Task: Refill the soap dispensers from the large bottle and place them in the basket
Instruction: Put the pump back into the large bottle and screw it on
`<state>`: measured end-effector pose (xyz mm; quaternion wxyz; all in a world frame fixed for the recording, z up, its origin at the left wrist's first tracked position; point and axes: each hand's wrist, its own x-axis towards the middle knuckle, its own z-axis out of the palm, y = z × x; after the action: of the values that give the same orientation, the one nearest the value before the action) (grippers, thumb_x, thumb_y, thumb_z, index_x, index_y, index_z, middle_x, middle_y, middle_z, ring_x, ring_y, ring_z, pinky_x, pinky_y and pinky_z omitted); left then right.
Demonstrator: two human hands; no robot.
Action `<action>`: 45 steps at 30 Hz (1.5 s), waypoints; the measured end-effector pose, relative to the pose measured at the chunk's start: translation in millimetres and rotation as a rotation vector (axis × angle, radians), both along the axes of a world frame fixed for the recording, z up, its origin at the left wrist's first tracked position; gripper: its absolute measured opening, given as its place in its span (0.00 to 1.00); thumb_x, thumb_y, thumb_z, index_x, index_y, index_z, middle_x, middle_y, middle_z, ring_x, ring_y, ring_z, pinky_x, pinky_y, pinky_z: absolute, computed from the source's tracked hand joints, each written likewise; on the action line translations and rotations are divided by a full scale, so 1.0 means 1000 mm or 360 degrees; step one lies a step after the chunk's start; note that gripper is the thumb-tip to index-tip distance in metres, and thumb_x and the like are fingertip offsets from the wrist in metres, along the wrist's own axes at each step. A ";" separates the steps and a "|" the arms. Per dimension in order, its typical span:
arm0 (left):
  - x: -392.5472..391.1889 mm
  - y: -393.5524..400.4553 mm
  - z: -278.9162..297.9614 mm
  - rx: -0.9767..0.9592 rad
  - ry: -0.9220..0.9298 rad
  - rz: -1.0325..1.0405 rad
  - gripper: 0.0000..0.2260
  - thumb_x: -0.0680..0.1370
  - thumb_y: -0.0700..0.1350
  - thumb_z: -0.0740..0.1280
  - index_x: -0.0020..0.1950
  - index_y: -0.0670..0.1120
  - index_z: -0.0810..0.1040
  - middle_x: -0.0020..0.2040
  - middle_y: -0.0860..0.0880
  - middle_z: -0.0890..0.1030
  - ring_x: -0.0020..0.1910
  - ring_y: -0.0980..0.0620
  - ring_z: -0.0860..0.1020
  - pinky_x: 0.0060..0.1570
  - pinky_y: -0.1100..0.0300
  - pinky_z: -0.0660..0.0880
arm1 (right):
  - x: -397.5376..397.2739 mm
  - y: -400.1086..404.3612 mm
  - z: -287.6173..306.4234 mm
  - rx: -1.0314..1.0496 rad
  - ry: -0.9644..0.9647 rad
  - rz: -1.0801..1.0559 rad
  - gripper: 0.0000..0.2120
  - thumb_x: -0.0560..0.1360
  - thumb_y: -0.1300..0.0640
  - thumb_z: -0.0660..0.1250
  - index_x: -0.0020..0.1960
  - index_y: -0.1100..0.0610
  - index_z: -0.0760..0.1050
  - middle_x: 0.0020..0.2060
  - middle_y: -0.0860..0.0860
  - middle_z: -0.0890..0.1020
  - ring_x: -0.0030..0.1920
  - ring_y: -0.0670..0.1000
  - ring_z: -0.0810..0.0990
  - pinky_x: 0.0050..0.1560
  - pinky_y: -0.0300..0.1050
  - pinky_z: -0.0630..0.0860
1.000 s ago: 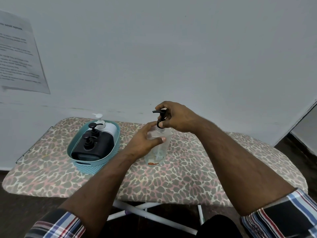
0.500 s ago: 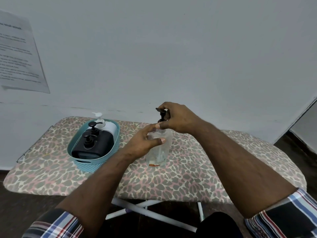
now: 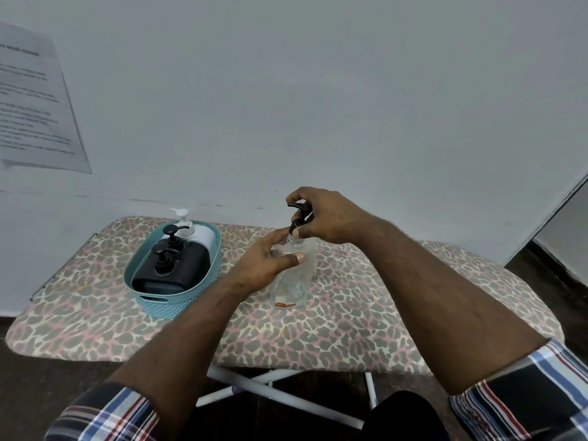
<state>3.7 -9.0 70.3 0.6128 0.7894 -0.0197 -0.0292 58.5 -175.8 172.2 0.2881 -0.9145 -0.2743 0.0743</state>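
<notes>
So, both hands on the clear plastic dispenser bottle (image 3: 294,275).
Left hand (image 3: 267,265) grips its body, right hand (image 3: 324,218) pinches the black pump top (image 3: 298,214); teal oval basket (image 3: 178,300) sits just left.

Lighting is even and moderately dim, with a cool grey cast over the wall (image 3: 318,90). No source is visible. Shadows are soft: a faint one lies under the paper sheet (image 3: 35,100) at its lower edge, and the floor (image 3: 63,393) beneath the tabletop (image 3: 381,313) is dark. No strong glare. Wide-angle distortion bends the tabletop outline and stretches the sleeves at the bottom corners. Print on the paper sheet is blurred and unreadable. The centre is acceptably sharp.
</notes>
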 end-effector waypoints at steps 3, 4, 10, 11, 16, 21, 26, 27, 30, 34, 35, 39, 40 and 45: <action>0.001 -0.001 -0.001 0.0024 0.0017 0.0012 0.27 0.76 0.53 0.77 0.73 0.59 0.75 0.73 0.53 0.76 0.69 0.46 0.77 0.70 0.43 0.73 | 0.001 0.000 0.006 -0.0076 0.0088 0.0058 0.31 0.73 0.62 0.76 0.72 0.50 0.69 0.50 0.45 0.83 0.53 0.46 0.82 0.56 0.51 0.81; 0.000 -0.001 0.000 0.0028 0.0019 0.0015 0.28 0.75 0.54 0.77 0.74 0.58 0.74 0.73 0.53 0.76 0.69 0.47 0.77 0.70 0.42 0.73 | 0.002 0.000 0.008 -0.0094 0.0130 0.0077 0.32 0.73 0.63 0.76 0.72 0.50 0.68 0.51 0.46 0.83 0.53 0.47 0.82 0.57 0.51 0.81; -0.001 -0.003 0.001 0.0050 0.0002 0.0016 0.26 0.75 0.53 0.77 0.72 0.59 0.75 0.73 0.52 0.75 0.69 0.46 0.76 0.70 0.43 0.73 | 0.003 0.006 0.014 -0.0250 0.0031 0.0032 0.33 0.71 0.57 0.77 0.73 0.52 0.68 0.53 0.47 0.82 0.53 0.49 0.81 0.52 0.47 0.80; -0.002 -0.004 0.002 0.0075 -0.0004 0.0025 0.26 0.76 0.53 0.76 0.73 0.58 0.75 0.73 0.51 0.75 0.69 0.46 0.75 0.70 0.43 0.73 | 0.002 0.007 0.012 -0.0261 -0.0042 -0.0009 0.33 0.71 0.53 0.77 0.72 0.53 0.68 0.53 0.47 0.81 0.52 0.50 0.80 0.49 0.44 0.80; -0.003 -0.003 0.001 0.0009 -0.0028 0.0029 0.21 0.77 0.50 0.76 0.67 0.62 0.76 0.68 0.54 0.78 0.69 0.49 0.77 0.68 0.48 0.74 | 0.000 0.006 0.008 -0.0190 -0.0063 -0.0042 0.46 0.69 0.44 0.80 0.78 0.52 0.60 0.52 0.45 0.76 0.53 0.49 0.77 0.50 0.43 0.74; -0.001 -0.002 -0.001 -0.0005 -0.0039 0.0010 0.22 0.76 0.49 0.77 0.69 0.61 0.77 0.69 0.55 0.78 0.69 0.50 0.77 0.70 0.46 0.74 | 0.002 0.001 0.011 0.0053 0.0122 -0.0081 0.46 0.68 0.58 0.80 0.79 0.51 0.60 0.56 0.52 0.83 0.56 0.50 0.82 0.58 0.49 0.80; -0.001 -0.003 -0.003 0.0012 -0.0006 0.0045 0.27 0.76 0.51 0.77 0.74 0.56 0.75 0.73 0.52 0.76 0.70 0.48 0.76 0.71 0.44 0.73 | -0.006 0.003 -0.007 0.0083 -0.0076 -0.0312 0.43 0.68 0.43 0.80 0.76 0.50 0.64 0.54 0.43 0.79 0.52 0.46 0.79 0.40 0.39 0.73; -0.001 -0.003 -0.003 0.0016 -0.0014 0.0043 0.27 0.76 0.51 0.77 0.73 0.57 0.75 0.72 0.52 0.76 0.70 0.49 0.76 0.72 0.44 0.73 | -0.006 0.002 -0.009 0.0090 -0.0093 -0.0311 0.42 0.68 0.42 0.80 0.75 0.50 0.65 0.56 0.43 0.77 0.54 0.47 0.78 0.42 0.39 0.72; -0.002 -0.003 -0.001 0.0020 -0.0046 0.0023 0.22 0.76 0.50 0.77 0.67 0.64 0.76 0.68 0.56 0.78 0.68 0.50 0.77 0.71 0.43 0.73 | -0.005 -0.001 -0.004 0.0248 0.0109 -0.0204 0.39 0.68 0.55 0.80 0.75 0.50 0.67 0.59 0.45 0.79 0.54 0.44 0.80 0.50 0.44 0.80; -0.002 -0.003 -0.001 0.0026 -0.0047 0.0012 0.21 0.77 0.49 0.76 0.67 0.62 0.76 0.63 0.61 0.78 0.69 0.52 0.76 0.72 0.45 0.72 | -0.011 0.005 -0.002 0.0050 -0.0086 -0.0205 0.36 0.71 0.54 0.78 0.75 0.51 0.68 0.55 0.45 0.81 0.52 0.44 0.79 0.52 0.43 0.77; -0.002 -0.003 -0.001 0.0023 -0.0041 0.0011 0.21 0.77 0.48 0.76 0.67 0.61 0.76 0.61 0.63 0.78 0.69 0.52 0.76 0.73 0.46 0.71 | -0.013 0.007 -0.003 -0.0018 -0.0175 -0.0242 0.37 0.72 0.50 0.77 0.76 0.51 0.66 0.54 0.45 0.78 0.52 0.47 0.77 0.50 0.42 0.74; -0.002 -0.003 0.000 0.0012 -0.0048 -0.0002 0.23 0.77 0.48 0.76 0.70 0.60 0.76 0.69 0.56 0.78 0.69 0.51 0.77 0.72 0.46 0.72 | -0.013 0.004 0.005 0.0106 0.0146 -0.0218 0.36 0.75 0.48 0.72 0.78 0.49 0.61 0.59 0.49 0.77 0.58 0.52 0.78 0.57 0.46 0.75; -0.002 -0.002 0.000 0.0011 -0.0040 0.0005 0.23 0.77 0.48 0.76 0.70 0.61 0.76 0.70 0.54 0.78 0.69 0.50 0.77 0.72 0.46 0.72 | -0.011 0.001 0.009 0.0255 0.0314 -0.0195 0.33 0.76 0.51 0.69 0.78 0.50 0.61 0.61 0.50 0.79 0.59 0.52 0.79 0.61 0.49 0.76; -0.001 -0.001 -0.002 0.0032 -0.0025 0.0008 0.27 0.75 0.51 0.77 0.73 0.60 0.75 0.72 0.54 0.77 0.68 0.48 0.77 0.71 0.44 0.73 | -0.005 -0.008 0.012 0.0670 0.0663 -0.0283 0.24 0.80 0.64 0.56 0.75 0.54 0.67 0.53 0.58 0.85 0.53 0.54 0.85 0.58 0.52 0.82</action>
<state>2.5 -10.1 68.8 0.6048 0.7958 -0.0222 -0.0217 53.3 -183.6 183.8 0.5266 -0.8202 -0.1376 0.1761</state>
